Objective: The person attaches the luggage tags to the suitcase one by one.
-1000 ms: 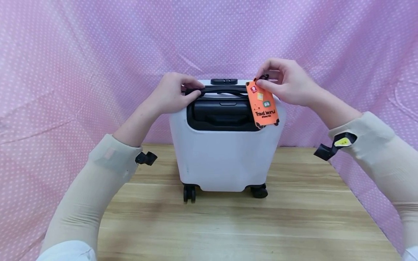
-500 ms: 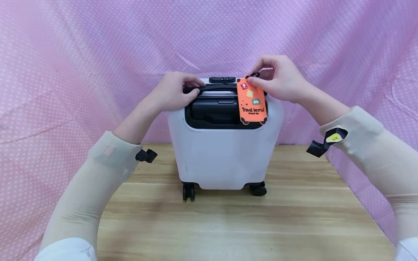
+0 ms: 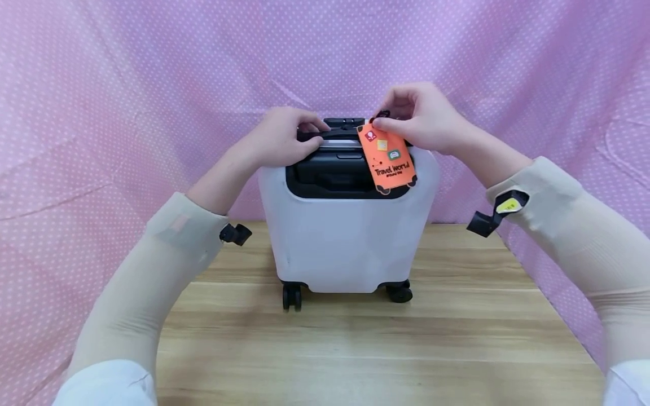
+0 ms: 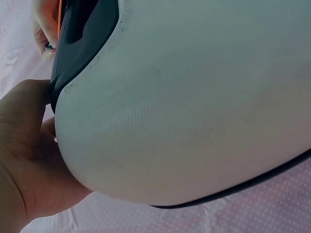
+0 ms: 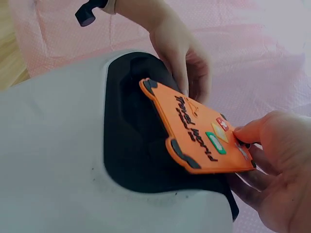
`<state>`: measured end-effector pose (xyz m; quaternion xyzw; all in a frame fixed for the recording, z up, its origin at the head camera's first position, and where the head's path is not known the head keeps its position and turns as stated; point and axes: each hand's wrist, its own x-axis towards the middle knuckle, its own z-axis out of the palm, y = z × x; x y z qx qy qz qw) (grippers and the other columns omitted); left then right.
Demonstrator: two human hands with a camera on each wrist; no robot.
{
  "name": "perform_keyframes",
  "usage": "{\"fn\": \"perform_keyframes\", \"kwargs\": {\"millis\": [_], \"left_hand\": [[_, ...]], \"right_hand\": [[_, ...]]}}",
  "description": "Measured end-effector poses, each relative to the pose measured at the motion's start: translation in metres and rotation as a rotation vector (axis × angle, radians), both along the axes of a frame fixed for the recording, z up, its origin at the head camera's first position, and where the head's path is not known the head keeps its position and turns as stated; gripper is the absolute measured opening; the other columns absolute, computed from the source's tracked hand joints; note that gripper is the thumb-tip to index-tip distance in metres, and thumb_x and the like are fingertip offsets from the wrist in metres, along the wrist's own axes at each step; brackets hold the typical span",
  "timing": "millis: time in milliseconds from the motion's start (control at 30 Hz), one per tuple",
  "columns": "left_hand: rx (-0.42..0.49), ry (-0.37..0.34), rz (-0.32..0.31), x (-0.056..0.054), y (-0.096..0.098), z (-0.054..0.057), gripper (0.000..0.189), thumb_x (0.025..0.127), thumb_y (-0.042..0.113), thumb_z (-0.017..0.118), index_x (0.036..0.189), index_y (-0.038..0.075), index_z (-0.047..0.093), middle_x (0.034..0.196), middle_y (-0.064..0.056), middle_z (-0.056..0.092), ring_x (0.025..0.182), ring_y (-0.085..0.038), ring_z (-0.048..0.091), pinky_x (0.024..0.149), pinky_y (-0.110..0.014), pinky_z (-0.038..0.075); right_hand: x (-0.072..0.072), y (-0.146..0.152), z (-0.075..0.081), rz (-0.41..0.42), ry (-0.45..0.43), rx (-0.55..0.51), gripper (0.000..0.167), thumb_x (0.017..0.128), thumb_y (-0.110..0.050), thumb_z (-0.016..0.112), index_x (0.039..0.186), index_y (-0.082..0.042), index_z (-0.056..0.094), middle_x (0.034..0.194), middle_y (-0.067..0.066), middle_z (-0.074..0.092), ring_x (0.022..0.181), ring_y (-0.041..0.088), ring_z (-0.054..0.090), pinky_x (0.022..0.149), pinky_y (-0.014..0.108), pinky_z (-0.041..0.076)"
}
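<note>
A small white suitcase (image 3: 347, 242) with a black recessed panel stands upright in the head view. At the left end of its black carry handle (image 3: 341, 135), my left hand (image 3: 281, 138) grips with the thumb in front and the fingers behind. My right hand (image 3: 426, 121) pinches the top of an orange luggage tag (image 3: 388, 158) printed "Travel World". A black strap loop (image 3: 383, 114) shows by those fingertips. The tag hangs tilted before the handle's right end, and the right wrist view shows its printed face (image 5: 199, 131). Some left fingers are hidden behind the suitcase in the left wrist view.
The suitcase's black wheels (image 3: 291, 297) stand on a wood-grain table (image 3: 355, 349). A black combination lock (image 3: 345, 122) sits on top, behind the handle. Pink dotted cloth (image 3: 325, 56) hangs close behind and covers both sides.
My right hand has moved left with the luggage tag, bringing it across the handle; the tag swung straight and then tilted again. My left hand has shifted slightly right along the handle.
</note>
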<state>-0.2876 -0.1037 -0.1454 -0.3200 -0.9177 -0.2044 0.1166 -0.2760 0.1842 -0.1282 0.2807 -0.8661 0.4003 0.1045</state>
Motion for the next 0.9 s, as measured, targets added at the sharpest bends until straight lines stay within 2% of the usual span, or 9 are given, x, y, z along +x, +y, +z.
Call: {"fn": "perform_keyframes", "kwargs": {"millis": [133,200,400,467,633,700,800,900], "left_hand": [[-0.023,-0.010,-0.011,-0.003,0.006,0.002,0.036,0.105,0.024,0.058,0.135,0.011,0.073,0.125,-0.013,0.076,0.115,-0.026,0.066,0.110,-0.045,0.050],[-0.026,-0.013,-0.009,-0.005,0.009,0.003,0.035,0.105,0.025,0.057,0.134,0.012,0.073,0.125,-0.012,0.076,0.115,-0.025,0.066,0.109,-0.044,0.050],[-0.066,-0.019,0.010,-0.010,0.022,0.007,0.039,0.109,0.034,0.050,0.131,0.013,0.076,0.122,-0.008,0.075,0.113,-0.022,0.063,0.105,-0.041,0.049],[-0.078,-0.016,0.017,-0.011,0.026,0.009,0.041,0.110,0.035,0.048,0.131,0.013,0.076,0.116,-0.007,0.073,0.108,-0.022,0.061,0.099,-0.039,0.048],[-0.036,-0.027,0.059,-0.010,0.033,0.012,0.042,0.111,0.032,0.047,0.126,0.009,0.079,0.081,-0.006,0.060,0.083,-0.022,0.057,0.075,-0.031,0.042],[-0.008,-0.036,0.090,-0.009,0.035,0.013,0.042,0.110,0.032,0.049,0.125,0.007,0.079,0.079,-0.006,0.062,0.078,-0.020,0.058,0.071,-0.029,0.043],[-0.003,-0.040,0.146,-0.009,0.036,0.016,0.042,0.109,0.032,0.052,0.126,0.004,0.078,0.096,-0.009,0.076,0.086,-0.021,0.064,0.078,-0.030,0.051],[-0.035,-0.065,0.192,-0.009,0.038,0.019,0.043,0.108,0.034,0.052,0.130,0.005,0.076,0.119,-0.011,0.078,0.102,-0.022,0.066,0.092,-0.035,0.056]], "right_hand": [[-0.005,-0.009,0.006,-0.025,-0.090,-0.017,0.010,0.098,-0.017,0.077,0.105,-0.011,0.072,0.110,-0.005,0.074,0.109,0.010,0.074,0.085,0.017,0.060],[-0.008,-0.011,0.007,-0.026,-0.120,-0.036,0.008,0.099,-0.017,0.077,0.102,-0.012,0.072,0.111,-0.005,0.073,0.111,0.011,0.073,0.086,0.018,0.060],[-0.014,-0.010,0.007,0.023,-0.144,-0.094,0.004,0.096,-0.007,0.077,0.096,-0.011,0.075,0.098,-0.007,0.079,0.093,0.012,0.075,0.078,0.020,0.062],[-0.015,-0.008,0.007,0.031,-0.149,-0.091,0.004,0.095,-0.007,0.079,0.096,-0.011,0.077,0.095,-0.007,0.081,0.089,0.012,0.075,0.077,0.020,0.061],[-0.019,-0.003,0.004,0.052,-0.190,-0.043,0.004,0.094,-0.012,0.082,0.097,-0.011,0.080,0.094,-0.004,0.080,0.086,0.014,0.072,0.076,0.022,0.060],[-0.020,-0.002,0.002,0.059,-0.200,-0.005,0.006,0.094,-0.014,0.082,0.099,-0.010,0.080,0.095,-0.003,0.080,0.087,0.015,0.071,0.077,0.022,0.059],[-0.020,-0.002,0.000,0.059,-0.185,0.054,0.010,0.094,-0.016,0.081,0.103,-0.010,0.081,0.098,-0.003,0.079,0.092,0.016,0.069,0.079,0.022,0.058],[-0.021,-0.005,0.001,0.050,-0.167,0.097,0.014,0.095,-0.019,0.081,0.106,-0.010,0.082,0.101,-0.005,0.078,0.097,0.017,0.067,0.082,0.021,0.056]]}}
